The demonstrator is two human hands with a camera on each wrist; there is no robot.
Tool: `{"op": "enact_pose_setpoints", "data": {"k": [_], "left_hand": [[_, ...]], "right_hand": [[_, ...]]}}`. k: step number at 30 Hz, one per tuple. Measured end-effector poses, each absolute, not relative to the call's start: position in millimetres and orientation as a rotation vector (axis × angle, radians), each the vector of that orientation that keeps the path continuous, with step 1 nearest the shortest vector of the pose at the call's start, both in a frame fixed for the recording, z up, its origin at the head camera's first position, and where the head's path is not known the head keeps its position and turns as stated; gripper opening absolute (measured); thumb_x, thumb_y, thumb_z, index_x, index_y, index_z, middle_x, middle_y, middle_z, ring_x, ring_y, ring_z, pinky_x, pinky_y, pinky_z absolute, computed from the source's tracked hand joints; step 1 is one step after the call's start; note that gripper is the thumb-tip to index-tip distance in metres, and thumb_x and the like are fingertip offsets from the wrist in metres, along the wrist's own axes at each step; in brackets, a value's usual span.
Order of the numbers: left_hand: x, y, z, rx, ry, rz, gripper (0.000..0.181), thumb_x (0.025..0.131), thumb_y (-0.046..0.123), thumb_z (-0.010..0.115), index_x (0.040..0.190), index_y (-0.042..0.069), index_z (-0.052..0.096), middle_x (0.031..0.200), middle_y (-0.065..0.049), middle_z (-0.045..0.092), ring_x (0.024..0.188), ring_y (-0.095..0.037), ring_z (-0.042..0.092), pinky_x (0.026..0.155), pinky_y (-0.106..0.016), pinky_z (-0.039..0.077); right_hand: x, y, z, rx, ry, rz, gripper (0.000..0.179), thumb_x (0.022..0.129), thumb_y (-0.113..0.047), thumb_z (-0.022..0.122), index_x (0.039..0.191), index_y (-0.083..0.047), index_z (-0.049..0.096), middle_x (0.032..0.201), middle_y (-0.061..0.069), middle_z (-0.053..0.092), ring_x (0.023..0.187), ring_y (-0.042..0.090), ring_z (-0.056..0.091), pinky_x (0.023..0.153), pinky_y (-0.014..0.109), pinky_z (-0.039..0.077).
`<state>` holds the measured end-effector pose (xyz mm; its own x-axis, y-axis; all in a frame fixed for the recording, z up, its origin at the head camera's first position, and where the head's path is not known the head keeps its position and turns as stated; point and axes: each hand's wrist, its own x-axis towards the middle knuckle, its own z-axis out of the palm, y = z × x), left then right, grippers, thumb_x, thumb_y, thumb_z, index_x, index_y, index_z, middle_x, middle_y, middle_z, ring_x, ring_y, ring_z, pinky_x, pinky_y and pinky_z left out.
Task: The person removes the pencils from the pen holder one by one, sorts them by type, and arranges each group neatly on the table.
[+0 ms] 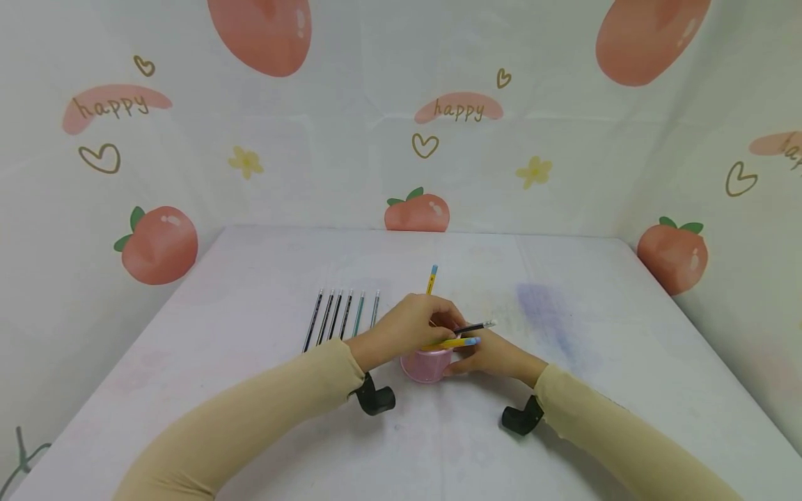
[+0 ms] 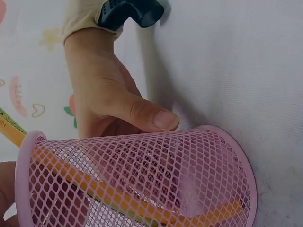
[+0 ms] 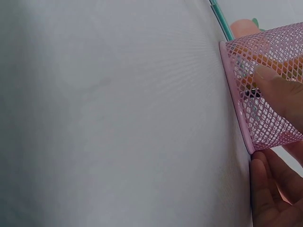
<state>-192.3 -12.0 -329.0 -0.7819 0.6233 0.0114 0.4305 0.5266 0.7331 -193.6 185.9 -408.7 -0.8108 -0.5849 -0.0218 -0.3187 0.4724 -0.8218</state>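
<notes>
A pink mesh pencil cup [image 1: 426, 367] stands upright on the table in front of me. My right hand [image 1: 495, 355] grips its side; in the left wrist view that thumb [image 2: 165, 120] lies along the mesh. Over the cup's mouth, my left hand [image 1: 416, 320] bends down, its thumb and fingers pinching a black pencil [image 1: 476, 326] whose eraser end points right. One yellow pencil [image 1: 464, 343] leans out over the rim to the right, and another yellow pencil [image 1: 431, 280] sticks up behind the left hand. Orange-yellow shafts [image 2: 113, 196] show through the mesh.
Several black pencils [image 1: 311, 323] and teal pencils [image 1: 359, 313] lie in a row left of the cup, partly hidden by the left forearm. A black wrist camera [image 1: 376, 400] hangs under each sleeve. A patterned cloth [image 1: 351, 188] rises behind the table.
</notes>
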Motion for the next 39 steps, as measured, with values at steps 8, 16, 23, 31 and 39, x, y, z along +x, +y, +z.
{"op": "enact_pose_setpoints", "data": {"k": [8,16,23,31,39], "left_hand": [[-190.8,-13.3,-329.8,0.881,2.537,1.175,0.012,0.088,0.010,0.071,0.098,0.017,0.072,0.091,0.007,0.072,0.086,-0.006,0.064,0.079,-0.019,0.054],[-194.5,-20.3,-325.0,0.880,2.535,1.433,0.015,0.089,0.011,0.070,0.104,0.014,0.070,0.097,0.004,0.071,0.093,-0.008,0.065,0.082,-0.022,0.054],[-200.0,-26.5,-317.9,0.891,2.551,1.608,0.016,0.089,0.014,0.071,0.104,0.012,0.069,0.096,0.001,0.072,0.090,-0.010,0.067,0.079,-0.023,0.056],[-205.4,-35.7,-303.0,0.873,2.400,1.895,0.019,0.090,0.007,0.068,0.107,0.001,0.065,0.098,-0.013,0.070,0.085,-0.019,0.070,0.079,-0.028,0.059],[-211.9,-52.1,-279.9,0.865,2.355,2.088,0.018,0.090,0.000,0.066,0.106,-0.005,0.063,0.100,-0.018,0.066,0.089,-0.019,0.067,0.079,-0.032,0.060]], "right_hand": [[-193.2,187.2,-410.5,-0.761,2.407,-1.289,0.058,0.078,-0.023,0.082,0.127,-0.005,0.057,0.128,0.008,0.061,0.116,0.019,0.053,0.098,0.020,0.043],[-194.4,187.5,-411.2,-0.760,2.298,-1.376,0.078,0.079,-0.018,0.081,0.144,-0.005,0.041,0.140,0.012,0.052,0.130,0.030,0.047,0.105,0.037,0.045],[-194.5,186.8,-410.4,-0.738,2.352,-1.346,0.073,0.078,-0.021,0.082,0.139,-0.002,0.046,0.134,0.013,0.056,0.124,0.028,0.050,0.105,0.042,0.044],[-196.0,187.3,-414.2,-0.730,2.336,-1.364,0.066,0.079,-0.017,0.081,0.136,-0.001,0.050,0.138,0.016,0.054,0.124,0.032,0.053,0.105,0.044,0.045],[-195.7,184.7,-413.3,-0.713,2.289,-1.373,0.064,0.081,-0.018,0.080,0.137,-0.003,0.052,0.141,0.015,0.051,0.123,0.032,0.055,0.105,0.043,0.045]]}}
